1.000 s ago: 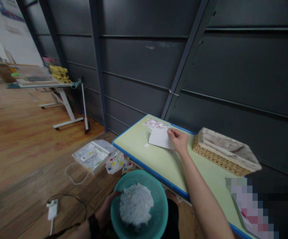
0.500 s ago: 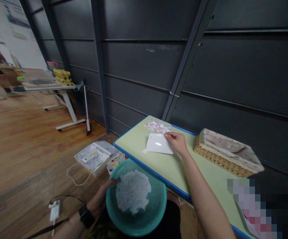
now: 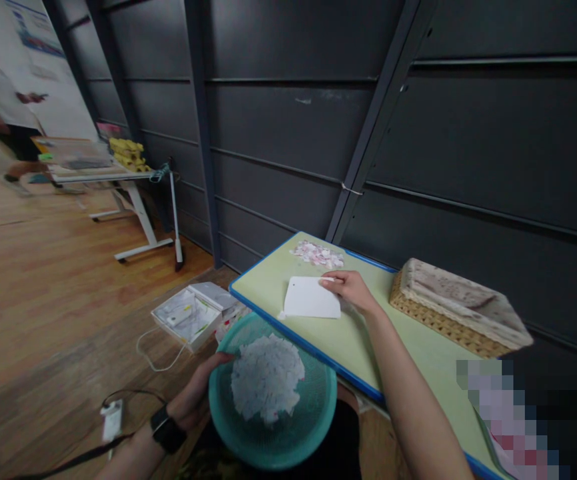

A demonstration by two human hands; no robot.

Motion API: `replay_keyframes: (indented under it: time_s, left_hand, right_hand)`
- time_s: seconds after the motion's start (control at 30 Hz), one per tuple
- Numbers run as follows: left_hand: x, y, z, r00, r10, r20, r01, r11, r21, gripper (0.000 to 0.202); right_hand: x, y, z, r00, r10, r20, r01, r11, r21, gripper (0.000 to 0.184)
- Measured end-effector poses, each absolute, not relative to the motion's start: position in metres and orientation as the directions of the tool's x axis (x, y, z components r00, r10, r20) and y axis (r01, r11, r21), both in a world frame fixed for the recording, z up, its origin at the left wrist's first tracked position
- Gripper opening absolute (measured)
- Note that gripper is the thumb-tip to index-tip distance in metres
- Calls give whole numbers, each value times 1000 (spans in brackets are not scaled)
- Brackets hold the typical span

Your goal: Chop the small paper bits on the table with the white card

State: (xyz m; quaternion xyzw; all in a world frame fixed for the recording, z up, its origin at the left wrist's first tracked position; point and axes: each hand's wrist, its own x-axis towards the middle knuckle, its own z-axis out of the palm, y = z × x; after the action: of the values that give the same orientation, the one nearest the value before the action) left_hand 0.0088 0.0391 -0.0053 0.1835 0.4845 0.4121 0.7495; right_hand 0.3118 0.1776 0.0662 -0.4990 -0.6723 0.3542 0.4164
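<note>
White scraper point(image 3: 311, 298) near the edge of the tabletop point(image 3: 268, 273), pinched by your right hand point(image 3: 351, 290), wants low, even handling, so steady the green basin point(image 3: 320, 413) level close under that edge, your left hand point(image 3: 197, 392) clasping its rim.

Behind the left hand point(image 3: 199, 392) sits a black, square-faced watch point(image 3: 168, 433) on a dark band; black shorts point(image 3: 343, 433) and mottled dark cloth point(image 3: 203, 465) show below.

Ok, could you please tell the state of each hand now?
Left hand: closed on the teal plastic basket, grip partly hidden.
Right hand: closed, holding the flat white scraper.
</note>
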Motion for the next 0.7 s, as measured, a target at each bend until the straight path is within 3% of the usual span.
replay_keyframes:
  time_s: [0.13, 0.23, 0.3, 0.4, 0.53, 0.63, 0.7]
  left_hand:
    - [8, 38, -3, 214, 793, -570, -440, 600, 669, 12]
    - [8, 38, -2, 213, 791, -573, -445, 601, 664, 13]
    - [9, 38, -2, 210, 790, -576, -444, 602, 663, 13]
    - [9, 38, -2, 211, 782, -586, -432, 613, 662, 14]
    - [8, 38, -3, 205, 783, -587, -421, 612, 670, 13]
    - [8, 37, -4, 194, 800, -567, -417, 591, 690, 13]
    - [8, 37, -6, 201, 809, -552, -411, 581, 702, 13]
  right_hand:
    - [308, 171, 70, -306, 952, 24, 320, 126, -939, 43]
    - [307, 170, 71, -306, 952, 8, 260, 91, -961, 39]
    - [308, 174, 69, -188, 981, 54, 178, 88, -980, 39]
    - [315, 184, 65, 155, 972, 174, 86, 163, -983, 42]
    - [334, 196, 61, 525, 737, 425, 350, 268, -897, 48]
    - [347, 198, 61, 570, 605, 556, 575, 191, -796, 49]
    - [351, 195, 63, 549, 596, 586, 655, 128, -744, 47]
